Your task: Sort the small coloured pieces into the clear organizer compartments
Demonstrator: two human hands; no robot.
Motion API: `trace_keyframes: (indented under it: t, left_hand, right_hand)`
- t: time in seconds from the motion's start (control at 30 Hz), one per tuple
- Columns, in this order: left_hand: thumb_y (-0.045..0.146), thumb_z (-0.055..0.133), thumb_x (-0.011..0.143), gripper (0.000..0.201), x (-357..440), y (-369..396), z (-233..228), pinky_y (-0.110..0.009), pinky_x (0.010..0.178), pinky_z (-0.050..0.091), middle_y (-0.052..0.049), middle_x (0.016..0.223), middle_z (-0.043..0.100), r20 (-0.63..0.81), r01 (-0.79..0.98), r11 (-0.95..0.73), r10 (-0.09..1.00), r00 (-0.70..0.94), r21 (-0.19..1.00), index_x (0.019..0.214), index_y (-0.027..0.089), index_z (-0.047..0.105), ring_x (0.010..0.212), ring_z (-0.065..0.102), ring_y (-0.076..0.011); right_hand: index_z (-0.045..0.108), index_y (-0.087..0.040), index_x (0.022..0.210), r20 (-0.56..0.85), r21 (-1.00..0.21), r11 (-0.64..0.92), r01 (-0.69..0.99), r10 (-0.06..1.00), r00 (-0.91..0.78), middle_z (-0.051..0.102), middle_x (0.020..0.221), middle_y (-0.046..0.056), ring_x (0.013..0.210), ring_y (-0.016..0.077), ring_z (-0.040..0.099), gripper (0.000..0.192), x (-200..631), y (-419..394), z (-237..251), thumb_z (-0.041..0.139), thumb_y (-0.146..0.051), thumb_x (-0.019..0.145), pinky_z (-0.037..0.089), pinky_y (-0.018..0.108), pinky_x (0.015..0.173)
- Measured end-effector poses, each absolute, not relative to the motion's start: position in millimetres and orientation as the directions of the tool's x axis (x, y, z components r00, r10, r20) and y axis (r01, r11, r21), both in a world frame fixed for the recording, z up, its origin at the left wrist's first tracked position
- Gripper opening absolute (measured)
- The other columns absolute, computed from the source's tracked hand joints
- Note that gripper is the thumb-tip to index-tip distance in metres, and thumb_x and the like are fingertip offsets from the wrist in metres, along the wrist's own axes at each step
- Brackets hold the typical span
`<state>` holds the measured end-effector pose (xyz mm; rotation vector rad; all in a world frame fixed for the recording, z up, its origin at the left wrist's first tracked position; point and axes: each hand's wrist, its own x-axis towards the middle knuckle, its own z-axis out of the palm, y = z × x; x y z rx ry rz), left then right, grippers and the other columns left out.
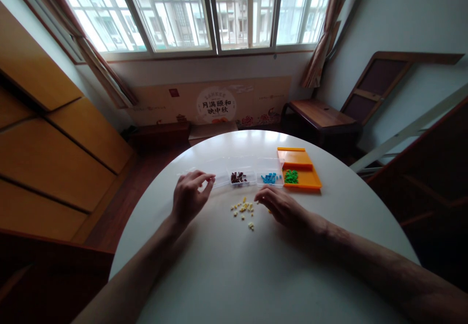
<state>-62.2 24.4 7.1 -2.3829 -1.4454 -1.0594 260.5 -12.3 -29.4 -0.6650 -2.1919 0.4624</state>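
White tabletop (256,275): right hand (280,206) rests loosely open beside yellow beads (244,210); left hand (190,194) pinches, contents unclear. Best picked singly.

Big window (215,9) w/ curtains behind; printed cardboard panel (215,103) under it. Wooden cabinets (54,133) at left, dark wooden bench (318,116) at right.

Bare worktop (234,275) fills the lower frame, while a row of boxes (241,173) and an orange tray (300,168) bar the centre, yellow beads (244,212) just below them.
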Motion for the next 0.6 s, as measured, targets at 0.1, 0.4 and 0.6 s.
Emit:
trace_keyframes:
  t: [0.1,0.4,0.6]
  left_hand:
    - [0.035,0.068,0.104,0.019,-40,9,3,-0.038,0.085,0.046,-0.002,0.094,0.080,0.629,0.731,-0.629,0.688,0.362,0.266,0.096,0.024,0.081,0.083,0.072,-0.0189]
    - [0.041,0.078,0.100,0.016,2,-10,-19,-0.037,0.085,0.047,0.001,0.090,0.081,0.584,0.517,-0.786,0.606,0.540,0.337,0.093,0.027,0.081,0.082,0.075,-0.0166]
    - [0.040,0.076,0.103,0.016,2,-11,-14,-0.037,0.081,0.047,0.000,0.089,0.082,0.594,0.487,-0.811,0.575,0.563,0.323,0.095,0.028,0.082,0.080,0.075,-0.0160]
  right_hand:
    - [0.059,-0.022,0.117,0.569,-0.532,0.782,0.325,0.614,-0.546,0.068,0.110,0.009,0.096,0.0204,0.066,0.015,261,-13,-31,0.045,-0.024,0.117,0.059,0.035,0.088]
    - [0.064,-0.021,0.113,0.587,-0.543,0.766,0.344,0.639,-0.497,0.073,0.103,0.007,0.089,0.0193,0.069,0.008,263,-15,-34,0.061,-0.029,0.112,0.059,0.032,0.082]
    - [0.068,-0.021,0.110,0.581,-0.563,0.758,0.330,0.647,-0.494,0.074,0.098,0.007,0.082,0.0183,0.066,0.016,263,-14,-38,0.066,-0.037,0.110,0.058,0.033,0.079]
